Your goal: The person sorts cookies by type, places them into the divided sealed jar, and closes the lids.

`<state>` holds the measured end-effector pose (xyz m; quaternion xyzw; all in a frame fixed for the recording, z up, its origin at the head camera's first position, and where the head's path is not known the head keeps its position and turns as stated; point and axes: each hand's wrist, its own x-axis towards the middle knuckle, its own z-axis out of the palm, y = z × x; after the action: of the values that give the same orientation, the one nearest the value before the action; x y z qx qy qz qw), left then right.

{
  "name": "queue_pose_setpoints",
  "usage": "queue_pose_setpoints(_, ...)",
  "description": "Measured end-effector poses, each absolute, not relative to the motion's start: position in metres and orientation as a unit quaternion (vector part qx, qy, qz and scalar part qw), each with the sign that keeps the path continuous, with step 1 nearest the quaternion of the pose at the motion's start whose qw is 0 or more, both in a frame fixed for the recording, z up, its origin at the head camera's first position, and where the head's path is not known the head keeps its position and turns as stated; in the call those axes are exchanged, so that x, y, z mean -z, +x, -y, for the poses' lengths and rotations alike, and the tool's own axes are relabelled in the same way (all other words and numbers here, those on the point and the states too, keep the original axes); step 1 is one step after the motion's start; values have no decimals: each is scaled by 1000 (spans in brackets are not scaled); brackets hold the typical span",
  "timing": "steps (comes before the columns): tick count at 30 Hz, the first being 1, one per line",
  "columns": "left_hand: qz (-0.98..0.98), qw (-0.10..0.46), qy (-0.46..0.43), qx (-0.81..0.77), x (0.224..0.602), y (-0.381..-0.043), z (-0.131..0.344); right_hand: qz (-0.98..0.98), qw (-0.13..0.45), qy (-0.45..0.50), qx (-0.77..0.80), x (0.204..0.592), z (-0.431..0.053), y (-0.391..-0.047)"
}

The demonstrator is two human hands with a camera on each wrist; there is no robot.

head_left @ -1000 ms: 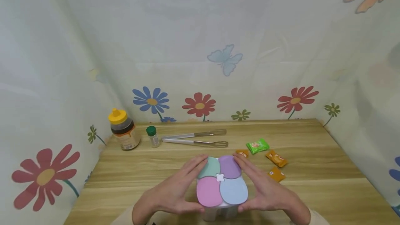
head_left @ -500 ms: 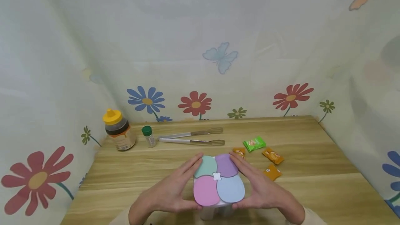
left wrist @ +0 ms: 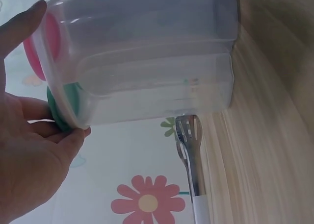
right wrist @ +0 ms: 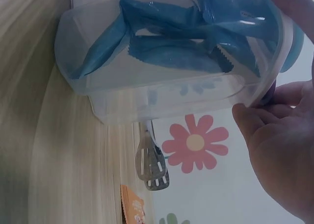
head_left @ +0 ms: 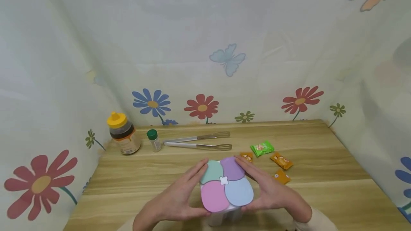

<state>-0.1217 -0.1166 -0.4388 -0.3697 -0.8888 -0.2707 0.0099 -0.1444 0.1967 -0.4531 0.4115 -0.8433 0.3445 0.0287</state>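
1. The left hand (head_left: 176,199) grips the edge of the petal-patterned lid (head_left: 214,196), fingers curled at its pink and green side.
2. The right hand (head_left: 273,192) clasps the purple and blue side likewise.
3. The clear container (left wrist: 157,62), under the lid, is between both hands at the near part of the desk (head_left: 128,181).
4. Blue packets (right wrist: 171,55) lie inside.

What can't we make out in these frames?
Head: most of container, hidden by lid.
Head: part of one orange packet, behind right hand.
Head: yellow-capped bottle label text, too small.
Left wrist: handle end of tongs, cut by bottom edge.
Right wrist: print on blue packet, blurred.
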Motion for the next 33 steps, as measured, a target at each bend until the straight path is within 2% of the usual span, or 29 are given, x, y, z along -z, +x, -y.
queue_pose_setpoints(17,908,30,-331,254,444,-113,107,783,-20,476,-399,455,-201,-170)
queue_pose_setpoints(33,917,76,-286,266,449,-101,94,753,2,535,-383,457,-199,-190)
